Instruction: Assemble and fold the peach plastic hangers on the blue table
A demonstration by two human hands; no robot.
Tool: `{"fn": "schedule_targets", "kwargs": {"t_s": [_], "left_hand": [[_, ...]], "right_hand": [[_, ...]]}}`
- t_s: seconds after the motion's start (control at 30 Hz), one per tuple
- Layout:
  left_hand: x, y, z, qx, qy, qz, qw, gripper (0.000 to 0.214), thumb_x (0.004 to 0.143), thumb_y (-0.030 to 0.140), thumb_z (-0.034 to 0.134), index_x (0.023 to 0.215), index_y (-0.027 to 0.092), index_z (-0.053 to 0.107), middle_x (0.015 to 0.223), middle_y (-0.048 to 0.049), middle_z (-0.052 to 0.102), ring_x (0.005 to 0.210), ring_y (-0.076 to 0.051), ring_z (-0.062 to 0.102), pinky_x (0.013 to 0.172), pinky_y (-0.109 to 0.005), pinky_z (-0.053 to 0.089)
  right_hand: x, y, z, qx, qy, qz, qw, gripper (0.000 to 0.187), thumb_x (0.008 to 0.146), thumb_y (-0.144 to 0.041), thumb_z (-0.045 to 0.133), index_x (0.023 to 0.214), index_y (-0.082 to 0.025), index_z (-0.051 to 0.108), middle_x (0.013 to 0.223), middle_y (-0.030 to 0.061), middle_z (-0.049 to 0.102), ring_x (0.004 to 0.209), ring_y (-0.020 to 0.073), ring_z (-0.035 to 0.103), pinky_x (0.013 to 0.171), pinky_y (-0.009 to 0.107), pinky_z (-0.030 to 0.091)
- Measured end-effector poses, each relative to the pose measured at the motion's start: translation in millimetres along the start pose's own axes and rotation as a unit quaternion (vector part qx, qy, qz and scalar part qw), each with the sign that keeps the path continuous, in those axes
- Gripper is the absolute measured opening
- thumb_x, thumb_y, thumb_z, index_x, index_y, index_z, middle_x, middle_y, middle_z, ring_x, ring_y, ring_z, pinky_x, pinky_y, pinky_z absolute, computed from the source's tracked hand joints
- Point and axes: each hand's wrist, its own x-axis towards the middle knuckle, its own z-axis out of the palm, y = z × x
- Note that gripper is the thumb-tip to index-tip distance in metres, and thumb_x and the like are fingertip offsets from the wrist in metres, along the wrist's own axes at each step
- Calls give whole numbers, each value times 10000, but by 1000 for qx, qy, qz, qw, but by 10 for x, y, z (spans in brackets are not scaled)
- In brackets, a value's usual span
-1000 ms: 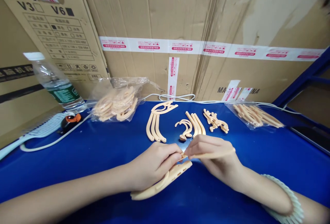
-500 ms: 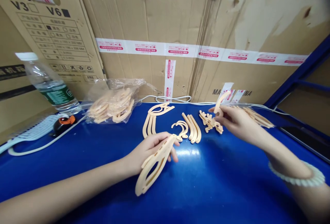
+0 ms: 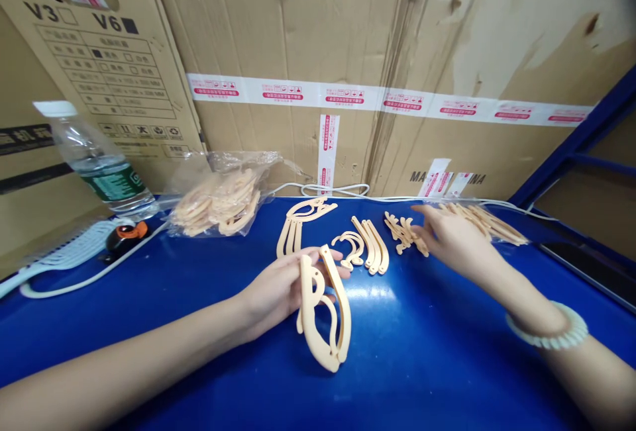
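Observation:
My left hand (image 3: 278,295) is closed on a beige plastic folding hanger (image 3: 309,322), held over the table with its arms folded near each other and curved pieces between them. My right hand (image 3: 450,239) hovers at a pile of small beige pieces (image 3: 405,232), index finger and thumb apart, with nothing visible between them. Left of that pile lie several long curved arm pieces (image 3: 375,245) and a few hook pieces (image 3: 352,245). Behind my left hand rest a flat hanger part (image 3: 311,208) and narrow curved arms (image 3: 289,238).
A clear bag of beige parts (image 3: 218,202) lies at the back left, another parts bag (image 3: 489,222) at the right. A water bottle (image 3: 106,173), a pale hairbrush (image 3: 69,249) and a black-orange object (image 3: 125,239) stand left. Cardboard boxes (image 3: 298,40) wall the back; a dark flat device (image 3: 591,275) lies right.
The folding hanger in my left hand has turned to face me, its arms now slightly apart. My right hand has shifted a little; the curved piece it held is no longer visible there.

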Motion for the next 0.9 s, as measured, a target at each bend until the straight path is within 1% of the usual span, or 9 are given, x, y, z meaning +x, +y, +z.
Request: {"fn": "schedule_targets", "kwargs": {"t_s": [0.07,0.17,0.27,0.37,0.5,0.6,0.7,0.77,0.9], "left_hand": [[-2,22,8,-50,0,-17,999,378,961,413,506,1096,86,639,1038,-196,732,906,-256,688,857,-394,529],[-19,47,20,-85,-12,-23,996,463,893,505,585,1078,84,640,1088,-216,716,968,-295,680,872,-411,523],[-53,17,17,-57,-25,5,998,381,748,263,767,1072,109,641,1124,-181,712,1040,-299,665,925,-408,505],[-96,-70,11,-11,-21,24,999,473,662,99,785,1103,148,621,1139,-125,711,1077,-272,656,966,-392,496],[-173,-179,29,154,-6,51,987,329,881,430,657,1063,160,614,987,-98,730,891,-251,706,835,-399,566],[-218,-205,45,233,31,89,968,440,881,563,608,1016,145,631,942,-92,727,846,-250,713,800,-384,580],[-209,-213,42,146,85,58,984,538,795,623,679,1014,137,608,858,-87,741,788,-255,728,753,-394,603],[-186,-224,38,87,101,30,991,570,760,630,712,1006,131,588,796,-87,749,745,-260,738,733,-402,610],[-172,-271,54,55,44,13,997,579,743,627,737,980,126,569,825,-124,765,755,-296,756,735,-413,607]], "right_hand": [[-145,-337,-41,96,54,-163,980,292,956,-231,494,1212,-128,592,940,126,667,891,260,628,801,382,500],[-396,-830,-23,170,-33,-404,898,204,995,-298,526,1132,-193,635,1056,97,646,975,214,578,846,337,478],[-556,-1062,82,121,5,-471,874,178,1012,-194,486,1017,-183,664,1035,63,676,937,194,570,826,344,446],[-584,-1044,180,73,64,-494,864,261,1013,-115,425,888,-163,649,951,45,690,935,196,581,841,366,421],[-541,-968,210,-9,69,-482,873,268,1001,-124,386,902,-170,631,1045,75,678,1104,249,549,1079,489,279],[-526,-984,182,-48,85,-477,873,252,983,-131,406,869,-195,621,878,45,662,852,213,583,1084,492,283],[-511,-969,104,-60,143,-477,865,262,958,-85,437,793,-205,602,655,-1,583,637,170,508,948,410,399],[-474,-871,21,-33,161,-459,873,244,948,-66,450,801,-209,582,664,-1,599,643,166,515,878,387,426],[-299,-469,-139,105,106,-357,922,164,977,-115,455,1072,-219,537,878,21,674,840,173,617,1034,458,367]]}}
